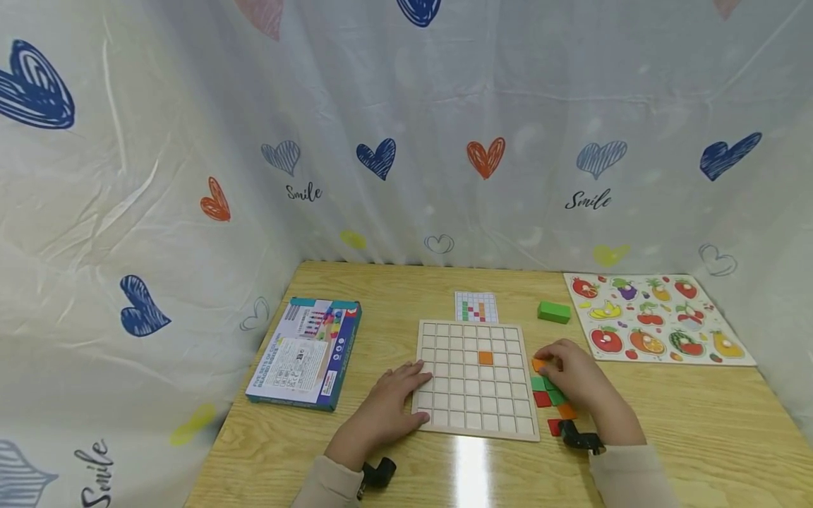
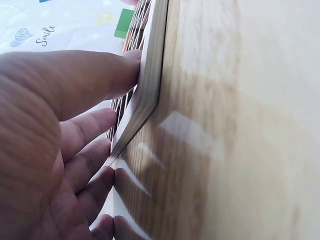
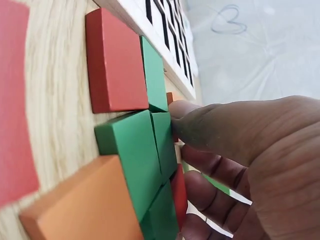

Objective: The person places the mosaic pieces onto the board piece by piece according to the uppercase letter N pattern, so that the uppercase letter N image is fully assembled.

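Note:
A wooden grid board (image 1: 471, 403) lies in the middle of the table, one orange square tile (image 1: 485, 358) in a cell of its upper half. My left hand (image 1: 395, 401) rests at the board's left edge, fingers extended and thumb (image 2: 107, 75) against the rim. Beside the right edge, my right hand (image 1: 574, 372) pinches another orange tile (image 1: 538, 365) between thumb and fingers. Its thumb partly covers that tile in the right wrist view. Just below this hand lie several green tiles (image 3: 132, 160), a red tile (image 3: 122, 62) and an orange tile (image 3: 90, 205).
Behind the board lies a small pattern card (image 1: 476, 307) with coloured squares. A green block (image 1: 554, 312) sits to its right, near a fruit picture board (image 1: 660, 317). A blue-edged box (image 1: 303, 353) lies at the left. A heart-printed curtain (image 1: 438, 204) hangs behind the table.

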Action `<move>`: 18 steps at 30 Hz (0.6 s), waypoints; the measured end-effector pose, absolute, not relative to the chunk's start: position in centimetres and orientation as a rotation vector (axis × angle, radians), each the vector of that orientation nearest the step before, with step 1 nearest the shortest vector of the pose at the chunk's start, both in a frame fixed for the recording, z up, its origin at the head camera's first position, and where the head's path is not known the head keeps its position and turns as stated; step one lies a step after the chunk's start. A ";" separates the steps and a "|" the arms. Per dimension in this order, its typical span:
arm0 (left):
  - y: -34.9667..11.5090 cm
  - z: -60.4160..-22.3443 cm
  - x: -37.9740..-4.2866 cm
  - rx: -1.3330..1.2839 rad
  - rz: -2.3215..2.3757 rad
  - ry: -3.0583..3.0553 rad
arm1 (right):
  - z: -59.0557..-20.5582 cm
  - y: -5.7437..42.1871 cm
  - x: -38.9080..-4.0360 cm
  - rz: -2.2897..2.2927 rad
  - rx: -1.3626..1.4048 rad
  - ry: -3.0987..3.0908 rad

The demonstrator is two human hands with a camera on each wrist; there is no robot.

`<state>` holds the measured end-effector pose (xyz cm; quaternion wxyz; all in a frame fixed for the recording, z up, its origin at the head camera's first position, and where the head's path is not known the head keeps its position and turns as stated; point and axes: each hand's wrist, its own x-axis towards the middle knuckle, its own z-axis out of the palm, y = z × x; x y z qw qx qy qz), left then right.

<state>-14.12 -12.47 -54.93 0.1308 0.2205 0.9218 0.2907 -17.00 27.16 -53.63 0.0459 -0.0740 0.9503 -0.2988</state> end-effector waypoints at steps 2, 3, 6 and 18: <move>-12.5 -55.0 -14.1 0.643 0.845 2.675 | -53.7 27.2 -16.9 -0.922 -0.203 2.899; -12.5 -55.0 -14.1 0.644 0.845 2.676 | -53.7 27.1 -16.9 -0.927 -0.187 2.899; -12.5 -55.0 -14.0 0.644 0.844 2.678 | -53.8 27.0 -16.8 -0.955 -0.137 2.893; -12.5 -54.8 -13.9 0.645 0.871 2.671 | -53.8 26.3 -17.0 -1.060 0.046 2.907</move>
